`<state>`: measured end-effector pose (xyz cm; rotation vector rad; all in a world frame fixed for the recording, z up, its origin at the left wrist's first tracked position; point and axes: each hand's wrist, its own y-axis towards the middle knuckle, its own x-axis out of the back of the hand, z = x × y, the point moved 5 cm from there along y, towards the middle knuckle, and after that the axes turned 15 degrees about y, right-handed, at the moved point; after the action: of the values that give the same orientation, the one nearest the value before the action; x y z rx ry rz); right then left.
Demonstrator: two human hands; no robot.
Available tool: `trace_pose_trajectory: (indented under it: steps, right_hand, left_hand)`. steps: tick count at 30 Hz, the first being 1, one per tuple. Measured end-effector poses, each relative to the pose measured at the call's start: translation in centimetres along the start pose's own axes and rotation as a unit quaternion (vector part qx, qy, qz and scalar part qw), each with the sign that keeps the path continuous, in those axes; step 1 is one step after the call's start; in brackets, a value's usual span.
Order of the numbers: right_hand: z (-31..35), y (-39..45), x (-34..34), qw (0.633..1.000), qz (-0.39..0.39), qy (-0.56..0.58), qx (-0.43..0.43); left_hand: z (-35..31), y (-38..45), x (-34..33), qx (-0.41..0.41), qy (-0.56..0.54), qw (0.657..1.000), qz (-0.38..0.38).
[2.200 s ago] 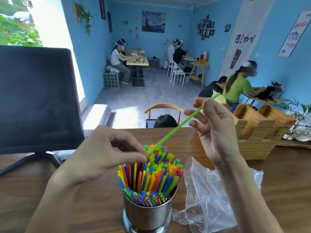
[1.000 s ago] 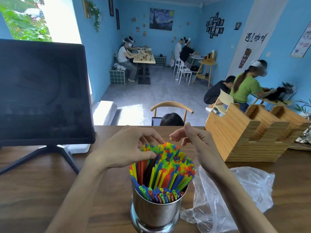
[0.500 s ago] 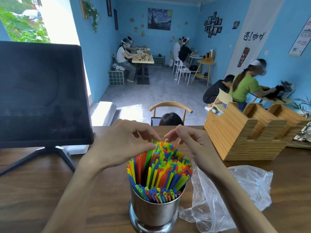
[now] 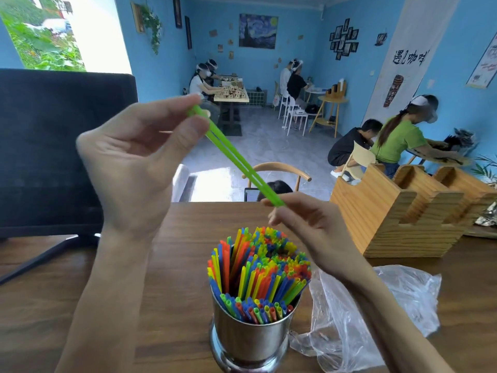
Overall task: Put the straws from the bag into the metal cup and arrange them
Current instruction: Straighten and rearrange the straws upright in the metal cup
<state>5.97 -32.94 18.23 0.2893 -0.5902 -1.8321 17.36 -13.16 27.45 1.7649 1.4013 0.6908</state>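
Note:
A shiny metal cup (image 4: 248, 339) stands on the wooden table near the front edge, packed with many upright coloured straws (image 4: 259, 270). Above it, two green straws (image 4: 236, 160) slant from upper left to lower right. My left hand (image 4: 139, 157) is raised and pinches their upper end between thumb and fingers. My right hand (image 4: 309, 227) holds their lower end with its fingertips, just above the cup's far rim. A crumpled clear plastic bag (image 4: 376, 313) lies on the table right of the cup, under my right forearm.
A black monitor (image 4: 53, 146) on a stand fills the left. A wooden slotted holder (image 4: 403, 211) sits at the right rear of the table (image 4: 174, 265). Beyond the table are a chair back and several seated people in a blue room.
Both hands were down at the straw tops in the cup. Now the left hand has risen up and left, drawing two green straws out, with the right hand holding their lower end.

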Motion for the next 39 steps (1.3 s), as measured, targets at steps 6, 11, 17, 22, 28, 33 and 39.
trace_pose_trajectory:
  steps: [6,11,17,22,28,33,39]
  right_hand:
    - [1.5,0.3,5.2,0.949,-0.185,0.256,-0.018]
    - [2.2,1.0,5.9,0.916,-0.241,0.321,0.003]
    - [3.8,1.6,3.1,0.966,-0.191,0.169,0.049]
    - [2.9,1.0,0.0,0.991,-0.106,0.062,0.051]
    - [0.2,-0.3,-2.0,0.992,-0.024,-0.121,0.031]
    - [-0.5,-0.2,-1.8,0.983,0.022,-0.183,0.019]
    - [-1.3,-0.4,-1.1,0.991,0.016,-0.125,-0.034]
  left_hand:
    - [2.9,-2.3,0.3,0.173,0.117,0.971,0.116]
    - [4.0,-5.6,-2.5,0.222,0.208,0.875,0.377]
    - [4.9,-6.5,-2.7,0.163,0.282,0.804,0.498]
    - [7.0,-5.8,-2.1,0.19,0.314,0.834,0.412]
    - [7.6,-6.7,-3.6,0.136,0.307,0.809,0.483]
    - [7.7,-6.3,-3.9,0.109,0.308,0.81,0.486]
    - [7.2,-5.7,-4.4,0.121,0.28,0.806,0.508]
